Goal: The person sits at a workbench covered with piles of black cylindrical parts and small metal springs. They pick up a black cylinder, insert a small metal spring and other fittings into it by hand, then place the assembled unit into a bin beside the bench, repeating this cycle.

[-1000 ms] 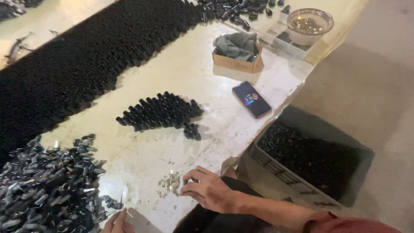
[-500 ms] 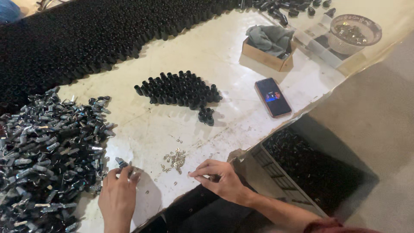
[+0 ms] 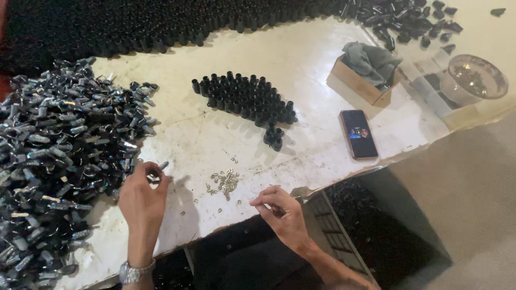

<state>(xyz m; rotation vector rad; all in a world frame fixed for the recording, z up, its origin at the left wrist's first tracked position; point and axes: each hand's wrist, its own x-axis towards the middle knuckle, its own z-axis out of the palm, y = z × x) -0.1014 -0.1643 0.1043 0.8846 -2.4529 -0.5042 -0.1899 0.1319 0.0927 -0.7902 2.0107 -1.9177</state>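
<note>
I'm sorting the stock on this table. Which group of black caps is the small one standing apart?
The little cluster of black caps just below the neat block of caps, nearest the phone; only a few pieces.

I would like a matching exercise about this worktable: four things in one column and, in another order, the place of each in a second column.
Things:
1. phone
2. grey cloth
3. small metal bits
4. pile of grey metal parts

Places:
A. in the open cardboard box
B. on the table between the left hand and the right hand
C. flat near the table's right edge, screen lit
D. heaped at the table's left end, beside the left hand

Pairs: 1-C, 2-A, 3-B, 4-D
</note>
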